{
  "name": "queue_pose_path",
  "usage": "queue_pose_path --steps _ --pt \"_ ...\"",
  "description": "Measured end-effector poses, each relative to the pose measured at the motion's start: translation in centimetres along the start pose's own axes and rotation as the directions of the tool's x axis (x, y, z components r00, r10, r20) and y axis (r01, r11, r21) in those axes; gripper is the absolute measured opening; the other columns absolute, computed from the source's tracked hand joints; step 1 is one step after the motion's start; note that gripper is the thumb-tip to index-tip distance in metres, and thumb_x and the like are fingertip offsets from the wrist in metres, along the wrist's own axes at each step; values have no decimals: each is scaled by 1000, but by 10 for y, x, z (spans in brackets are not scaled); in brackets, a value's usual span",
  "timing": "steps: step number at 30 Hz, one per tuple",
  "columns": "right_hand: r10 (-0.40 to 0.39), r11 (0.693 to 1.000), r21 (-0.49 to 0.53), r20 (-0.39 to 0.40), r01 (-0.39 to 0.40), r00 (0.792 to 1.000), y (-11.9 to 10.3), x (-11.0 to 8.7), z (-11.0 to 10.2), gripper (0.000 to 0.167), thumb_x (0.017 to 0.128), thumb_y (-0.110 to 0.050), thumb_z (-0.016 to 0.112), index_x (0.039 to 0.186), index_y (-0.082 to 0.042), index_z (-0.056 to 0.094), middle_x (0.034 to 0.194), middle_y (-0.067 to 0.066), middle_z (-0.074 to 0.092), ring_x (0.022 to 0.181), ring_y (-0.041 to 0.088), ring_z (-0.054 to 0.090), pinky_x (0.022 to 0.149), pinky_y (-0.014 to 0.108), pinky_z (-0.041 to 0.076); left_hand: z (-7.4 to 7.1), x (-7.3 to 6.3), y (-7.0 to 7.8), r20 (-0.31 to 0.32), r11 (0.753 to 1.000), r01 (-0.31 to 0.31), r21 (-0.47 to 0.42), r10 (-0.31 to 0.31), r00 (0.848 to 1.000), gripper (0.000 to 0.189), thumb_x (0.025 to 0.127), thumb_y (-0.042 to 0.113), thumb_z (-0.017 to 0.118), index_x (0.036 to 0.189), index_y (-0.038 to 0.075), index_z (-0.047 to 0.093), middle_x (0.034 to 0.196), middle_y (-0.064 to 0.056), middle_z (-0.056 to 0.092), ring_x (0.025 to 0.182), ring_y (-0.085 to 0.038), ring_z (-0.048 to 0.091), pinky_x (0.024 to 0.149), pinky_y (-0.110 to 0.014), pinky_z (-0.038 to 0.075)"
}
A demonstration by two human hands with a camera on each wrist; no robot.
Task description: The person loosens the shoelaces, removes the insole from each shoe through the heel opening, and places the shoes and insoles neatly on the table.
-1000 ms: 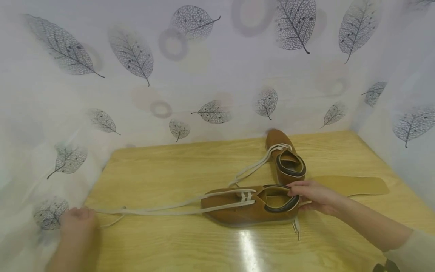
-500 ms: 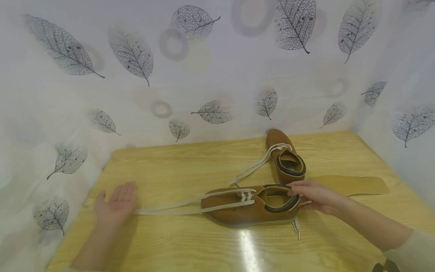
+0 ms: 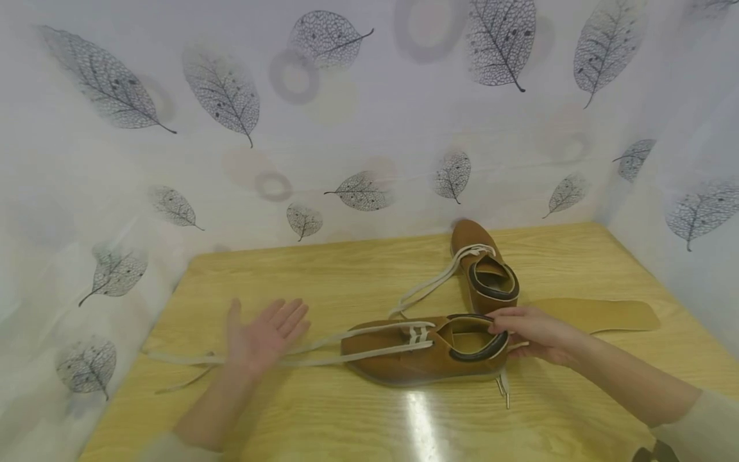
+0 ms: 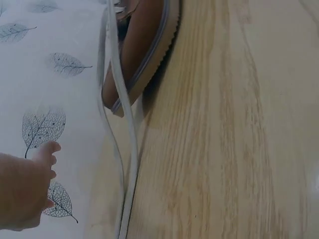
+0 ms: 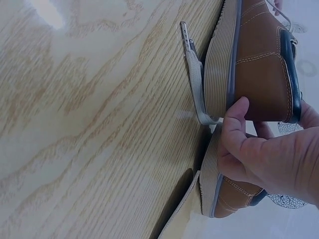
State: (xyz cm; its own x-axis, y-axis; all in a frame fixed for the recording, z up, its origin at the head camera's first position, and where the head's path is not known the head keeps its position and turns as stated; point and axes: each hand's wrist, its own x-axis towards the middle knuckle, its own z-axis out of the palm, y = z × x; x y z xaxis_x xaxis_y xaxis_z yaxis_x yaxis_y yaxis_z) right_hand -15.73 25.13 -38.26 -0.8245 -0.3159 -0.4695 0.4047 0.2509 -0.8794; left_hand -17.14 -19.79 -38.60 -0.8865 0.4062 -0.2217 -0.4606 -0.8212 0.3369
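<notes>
A brown lace-up shoe (image 3: 381, 359) lies across the table with its toe to the left. My right hand (image 3: 539, 337) grips it at the heel; in the right wrist view the thumb (image 5: 237, 112) presses the back of the heel. Two pale laces (image 3: 323, 362) run left from its eyelets over the tabletop. Over these laces my left hand (image 3: 260, 343) hovers palm up, fingers spread and holding nothing. Behind, a matching brown shoe (image 3: 476, 240) stands with its toe to the back and its own laces (image 3: 430, 285) trailing left.
A flat tan insole (image 3: 606, 314) lies right of the shoes. Metal-tipped lace ends (image 3: 505, 388) stick out by the gripped shoe's heel. The wooden table (image 3: 277, 276) backs onto a leaf-patterned white cloth (image 3: 375, 128), which also rises at both sides.
My left hand has let go of the lace ends at the far left, opened, and moved right toward the shoe's toe. The right hand stays at the heel.
</notes>
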Motion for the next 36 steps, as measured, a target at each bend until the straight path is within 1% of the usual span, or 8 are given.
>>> queue_pose_path --steps 7,11,14,21,23,25,28,36 --pt "-5 1000 4 11 5 1000 1 0 -1 52 89 -14 52 132 14 41 99 4 57 82 14 57 74 35 54 9 12 -28 107 862 -60 503 7 994 81 96 62 12 148 10 -21 157 -19 -13 145 -35 -6 118 -49 -3" --pt "-7 1000 8 8 6 1000 1 0 -1 52 89 -13 51 132 14 41 97 3 56 81 14 56 73 34 53 7 22 -42 170 646 -114 755 -24 985 65 102 45 7 148 7 -18 156 -20 -13 144 -37 -10 116 -54 -8" --pt "-4 1000 8 3 4 1000 1 0 -1 52 88 -13 52 132 14 41 95 3 56 80 14 55 72 34 53 1 28 -55 244 369 -227 901 -2 970 63 104 37 21 150 9 -11 158 -17 -7 144 -38 -7 113 -60 -4" --pt "-17 1000 12 11 17 1000 1 0 1 52 91 -14 50 132 15 40 97 3 57 82 14 56 73 34 53 0 24 -87 527 -476 -461 749 6 850 102 84 75 33 150 2 6 155 -18 11 139 -44 19 108 -70 6" --pt "-20 1000 13 6 20 1000 2 1 2 51 92 -14 50 132 15 40 96 3 58 80 13 56 72 33 52 3 23 -95 540 -653 -434 621 -45 840 107 80 82 24 151 3 6 156 -17 11 141 -39 20 109 -69 11" --pt "-26 1000 14 4 26 1000 3 1 3 50 92 -14 50 131 15 41 95 3 58 80 14 56 72 33 53 5 22 -101 518 -776 -393 492 -102 849 109 78 84 19 151 7 1 157 -16 7 142 -38 17 109 -69 13" --pt "-30 999 14 -1 30 1000 5 2 5 47 92 -14 51 129 15 44 96 4 59 80 14 56 72 33 53 8 22 -111 461 -877 -336 344 -154 874 110 77 86 27 152 12 -5 157 -16 1 143 -37 15 109 -67 15" --pt "-31 1000 -1 -32 31 999 5 1 3 49 92 -15 51 130 14 42 98 4 58 77 13 53 69 32 52 18 39 -130 360 -902 -247 354 -112 926 118 72 84 44 151 15 -9 157 -16 -7 144 -33 0 112 -65 6"
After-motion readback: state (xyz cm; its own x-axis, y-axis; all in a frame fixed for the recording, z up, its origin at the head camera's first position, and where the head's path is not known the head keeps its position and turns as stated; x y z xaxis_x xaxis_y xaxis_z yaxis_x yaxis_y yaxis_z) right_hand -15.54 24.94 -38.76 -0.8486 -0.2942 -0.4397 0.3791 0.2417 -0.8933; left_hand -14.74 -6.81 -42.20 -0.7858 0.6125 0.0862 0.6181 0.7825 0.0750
